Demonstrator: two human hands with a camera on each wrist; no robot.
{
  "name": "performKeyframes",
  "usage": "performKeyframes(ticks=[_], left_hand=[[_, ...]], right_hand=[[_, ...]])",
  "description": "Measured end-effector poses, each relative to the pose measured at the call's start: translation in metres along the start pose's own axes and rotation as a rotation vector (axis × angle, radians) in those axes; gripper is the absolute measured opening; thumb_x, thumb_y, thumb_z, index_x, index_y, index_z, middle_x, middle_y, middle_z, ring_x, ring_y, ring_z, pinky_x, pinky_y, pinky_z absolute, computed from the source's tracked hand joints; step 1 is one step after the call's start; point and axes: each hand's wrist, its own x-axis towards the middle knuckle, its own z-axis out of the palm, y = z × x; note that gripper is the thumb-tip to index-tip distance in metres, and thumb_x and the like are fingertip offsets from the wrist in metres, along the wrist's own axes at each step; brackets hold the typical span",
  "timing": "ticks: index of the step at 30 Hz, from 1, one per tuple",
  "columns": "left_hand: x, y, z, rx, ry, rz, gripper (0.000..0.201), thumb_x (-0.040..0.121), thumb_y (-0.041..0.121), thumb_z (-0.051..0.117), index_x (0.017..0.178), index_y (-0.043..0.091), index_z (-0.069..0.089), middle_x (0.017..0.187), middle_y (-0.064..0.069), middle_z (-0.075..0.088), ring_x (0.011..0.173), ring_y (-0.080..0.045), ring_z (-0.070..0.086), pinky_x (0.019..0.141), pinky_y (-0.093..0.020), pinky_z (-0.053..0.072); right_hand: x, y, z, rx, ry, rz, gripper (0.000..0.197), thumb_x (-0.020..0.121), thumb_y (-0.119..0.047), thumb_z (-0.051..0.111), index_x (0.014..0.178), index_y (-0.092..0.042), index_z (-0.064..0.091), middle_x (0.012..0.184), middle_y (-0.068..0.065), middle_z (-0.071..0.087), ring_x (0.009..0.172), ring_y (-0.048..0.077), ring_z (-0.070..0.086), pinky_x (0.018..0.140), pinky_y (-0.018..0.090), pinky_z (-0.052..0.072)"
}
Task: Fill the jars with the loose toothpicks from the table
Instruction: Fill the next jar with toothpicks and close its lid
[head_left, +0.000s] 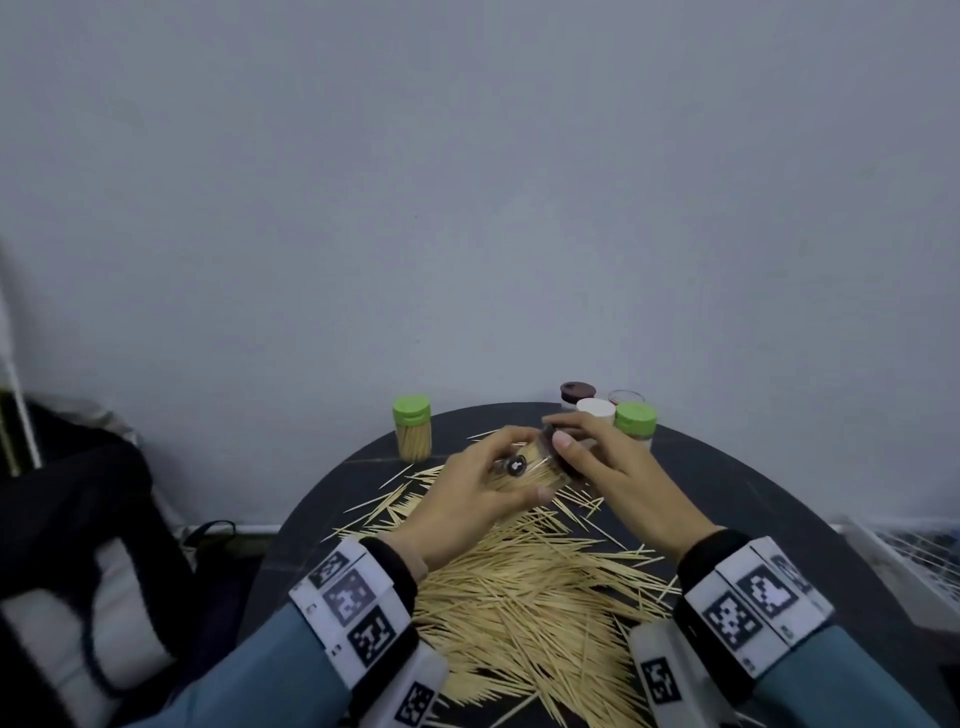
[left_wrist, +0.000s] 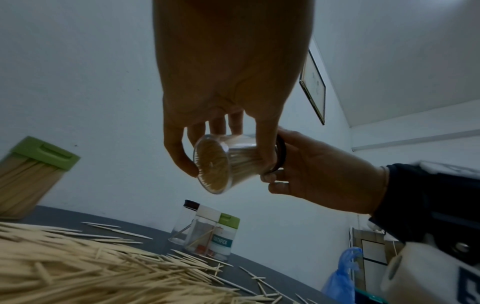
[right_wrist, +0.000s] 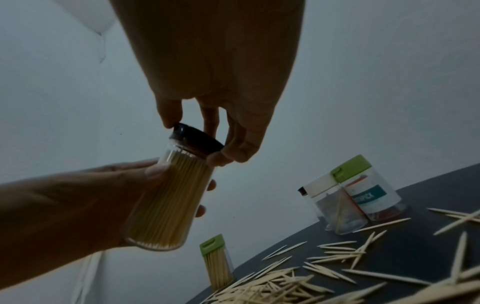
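So over on the left there's a full green-lid jar (head_left: 412, 429) standing at the table's (head_left: 769, 499) far edge. My left hand (head_left: 470, 496) is wrapped round a clear jar (right_wrist: 166, 202) packed with toothpicks, tipped sideways above the table. My right hand (head_left: 605, 465) pinches its dark lid (right_wrist: 198, 142) at the rim. Loose toothpicks (head_left: 535, 587) are heaped under my wrists. Far right, a cluster of near-empty jars (left_wrist: 207, 232) sits by the wall.
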Motion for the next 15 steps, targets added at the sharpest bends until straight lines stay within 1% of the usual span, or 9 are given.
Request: performKeyframes(ticks=[2,4,6,9,12,15], left_hand=[[-0.001,-0.001,-0.002,0.005,0.001,-0.004,0.052,0.078,0.031,0.074,0.126,0.027,0.055,0.118,0.004,0.063,0.107,-0.006,0.059,0.092,-0.023,0.047],[-0.003,-0.002,-0.003,0.022,-0.002,0.003,0.052,0.079,0.03,0.074,0.127,0.025,0.055,0.118,0.006,0.063,0.106,-0.004,0.059,0.09,-0.018,0.046],[-0.005,-0.001,-0.004,0.044,-0.001,0.015,0.051,0.079,0.03,0.073,0.127,0.023,0.055,0.116,0.007,0.063,0.103,-0.002,0.059,0.085,-0.012,0.046],[-0.007,-0.001,-0.008,0.062,0.01,0.03,0.05,0.079,0.028,0.074,0.125,0.022,0.057,0.114,0.008,0.065,0.102,-0.001,0.059,0.086,-0.014,0.045],[-0.009,0.001,-0.011,0.093,0.029,0.049,0.05,0.078,0.028,0.075,0.124,0.022,0.058,0.111,0.01,0.066,0.1,0.002,0.058,0.085,-0.012,0.044],[-0.01,0.001,-0.011,0.097,0.034,0.057,0.048,0.078,0.026,0.075,0.123,0.022,0.06,0.109,0.009,0.066,0.096,0.002,0.059,0.081,-0.009,0.044]], right_hand=[[0.001,0.002,0.004,0.007,0.002,0.001,0.028,0.094,-0.033,0.047,0.118,-0.025,0.056,0.112,0.001,0.06,0.1,0.007,0.057,0.074,0.008,0.044],[0.002,0.003,0.006,0.029,-0.005,0.0,0.028,0.093,-0.032,0.047,0.118,-0.023,0.056,0.111,0.002,0.06,0.097,0.006,0.057,0.072,0.008,0.044],[0.001,0.003,0.007,0.041,-0.021,-0.003,0.028,0.093,-0.031,0.047,0.118,-0.021,0.057,0.108,0.001,0.061,0.09,-0.001,0.057,0.068,0.009,0.044],[0.0,0.002,0.011,0.105,-0.038,0.01,0.024,0.094,-0.029,0.048,0.115,-0.02,0.057,0.098,-0.001,0.06,0.07,-0.012,0.054,0.058,0.009,0.042],[0.001,0.0,0.014,0.161,-0.051,0.021,0.02,0.094,-0.027,0.049,0.112,-0.021,0.056,0.099,0.002,0.06,0.064,-0.012,0.053,0.055,0.009,0.041],[0.0,-0.001,0.014,0.24,-0.065,0.045,0.017,0.093,-0.02,0.05,0.109,-0.018,0.056,0.094,-0.001,0.058,0.061,-0.011,0.054,0.054,0.008,0.042]])
